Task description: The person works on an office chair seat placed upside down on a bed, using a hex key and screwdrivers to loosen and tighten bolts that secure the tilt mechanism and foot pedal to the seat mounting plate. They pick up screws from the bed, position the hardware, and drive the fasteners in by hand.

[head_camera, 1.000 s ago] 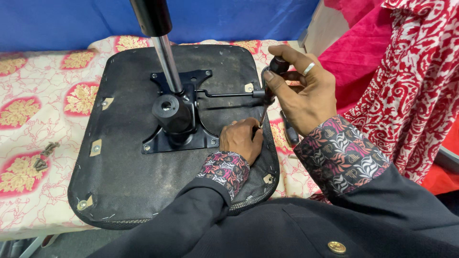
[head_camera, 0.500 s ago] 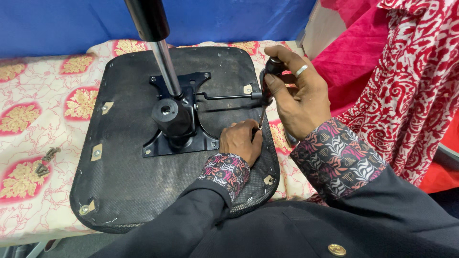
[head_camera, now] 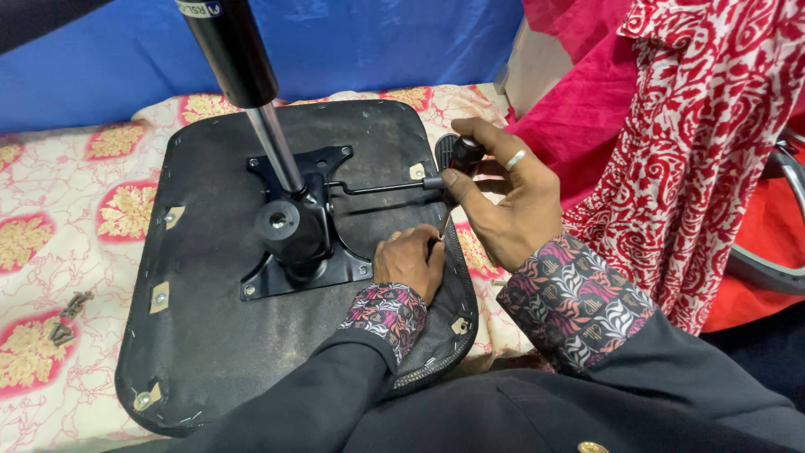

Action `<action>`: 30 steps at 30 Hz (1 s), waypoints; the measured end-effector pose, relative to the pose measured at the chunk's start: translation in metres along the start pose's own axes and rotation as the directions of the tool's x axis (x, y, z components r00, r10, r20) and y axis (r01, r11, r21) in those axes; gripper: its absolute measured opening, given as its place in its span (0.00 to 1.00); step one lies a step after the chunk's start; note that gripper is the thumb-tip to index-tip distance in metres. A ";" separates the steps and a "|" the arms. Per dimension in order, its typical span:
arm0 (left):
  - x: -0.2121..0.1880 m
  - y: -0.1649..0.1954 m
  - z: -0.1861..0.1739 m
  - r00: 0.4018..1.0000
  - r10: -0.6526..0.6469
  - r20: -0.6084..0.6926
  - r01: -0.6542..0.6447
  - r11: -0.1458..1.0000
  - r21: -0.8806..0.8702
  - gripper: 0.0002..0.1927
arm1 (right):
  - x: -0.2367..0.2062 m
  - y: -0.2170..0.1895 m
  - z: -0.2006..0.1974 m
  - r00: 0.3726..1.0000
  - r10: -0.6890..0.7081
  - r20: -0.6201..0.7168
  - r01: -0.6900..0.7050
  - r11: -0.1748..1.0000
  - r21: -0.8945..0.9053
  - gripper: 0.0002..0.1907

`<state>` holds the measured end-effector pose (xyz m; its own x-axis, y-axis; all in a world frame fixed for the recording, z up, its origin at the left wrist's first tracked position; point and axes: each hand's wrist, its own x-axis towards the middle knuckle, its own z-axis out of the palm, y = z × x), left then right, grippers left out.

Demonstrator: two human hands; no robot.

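Observation:
A black chair seat [head_camera: 210, 335] lies upside down on a floral cloth. A black metal mechanism plate [head_camera: 306, 226] is fixed at its middle, and a gas cylinder [head_camera: 243, 75] rises from it. A thin lever [head_camera: 377, 186] runs right from the plate. My right hand [head_camera: 511, 201] is shut on a screwdriver's black handle [head_camera: 461, 151], held upright near the seat's right edge. My left hand [head_camera: 411, 262] rests on the seat and pinches the screwdriver's tip against it. The tip itself is hidden by my fingers.
Several loose screws [head_camera: 65, 319] lie on the floral cloth [head_camera: 50, 210] left of the seat. A blue sheet [head_camera: 402, 50] hangs behind. Red and white patterned fabric [head_camera: 696, 151] fills the right side, with a chrome curved part [head_camera: 776, 273] beyond it.
The view has shifted a little. Both hands stay at the seat's right edge, the right hand still gripping the screwdriver with its fingers slightly turned.

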<state>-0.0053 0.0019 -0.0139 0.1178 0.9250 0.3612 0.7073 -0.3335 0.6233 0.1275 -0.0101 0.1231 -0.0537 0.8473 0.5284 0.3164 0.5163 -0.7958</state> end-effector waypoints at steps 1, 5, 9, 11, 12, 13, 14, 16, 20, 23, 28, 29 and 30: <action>0.000 0.000 0.000 1.000 -0.013 0.011 0.013 1.000 -0.008 0.09 | -0.002 0.000 -0.001 1.000 -0.022 -0.010 0.022 0.999 -0.030 0.23; -0.001 0.001 -0.001 0.999 -0.040 0.022 0.040 0.999 -0.017 0.08 | -0.008 -0.002 0.002 0.998 -0.061 -0.015 0.061 0.998 -0.035 0.22; -0.001 0.000 0.000 1.000 -0.015 -0.006 0.015 1.000 -0.018 0.09 | -0.008 -0.004 0.006 1.000 0.000 0.002 0.000 1.000 -0.013 0.22; -0.001 -0.001 0.000 1.000 -0.014 0.000 0.014 1.000 -0.007 0.09 | -0.008 -0.005 0.008 0.999 0.045 -0.011 -0.045 0.999 0.006 0.22; 0.000 -0.001 0.001 1.000 -0.017 0.006 0.017 1.000 -0.007 0.09 | -0.007 -0.005 0.007 0.999 0.050 -0.014 -0.050 0.999 0.017 0.22; 0.000 -0.001 0.001 1.000 -0.020 0.011 0.020 1.000 -0.006 0.09 | -0.007 -0.005 0.007 0.998 0.054 -0.017 -0.054 0.998 0.028 0.22; 0.001 -0.001 0.001 1.000 -0.023 0.017 0.023 1.000 -0.006 0.10 | -0.007 -0.005 0.007 0.998 0.059 -0.020 -0.058 0.998 0.040 0.22; 0.002 -0.001 0.001 0.998 -0.035 0.046 0.035 0.999 -0.003 0.10 | -0.006 -0.004 0.006 0.997 0.063 -0.033 -0.062 0.998 0.021 0.22; 0.001 -0.001 0.000 1.000 -0.001 0.009 0.001 1.000 -0.006 0.11 | -0.006 -0.004 0.006 0.997 0.061 -0.043 -0.061 0.998 0.003 0.22; 0.000 -0.002 -0.001 1.000 -0.001 0.023 0.001 1.000 -0.017 0.10 | -0.006 -0.006 0.007 0.997 0.067 -0.044 -0.066 0.998 0.009 0.22; 0.000 -0.002 0.001 0.998 -0.037 0.042 0.038 0.999 -0.011 0.09 | -0.009 -0.013 0.005 0.989 -0.114 -0.098 0.084 0.960 -0.266 0.21; 0.000 -0.002 0.002 0.997 -0.054 0.059 0.055 0.998 -0.007 0.09 | -0.009 -0.014 0.004 0.984 -0.146 -0.106 0.101 0.934 -0.343 0.21; -0.001 -0.002 0.002 0.999 -0.034 0.035 0.035 0.999 -0.009 0.09 | -0.008 -0.014 0.005 0.987 -0.124 -0.099 0.091 0.953 -0.290 0.20</action>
<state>-0.0048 0.0023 -0.0169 0.1180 0.9417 0.3152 0.7047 -0.3030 0.6416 0.1191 -0.0236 0.1284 0.0018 0.7601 0.6498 0.5711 0.5326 -0.6246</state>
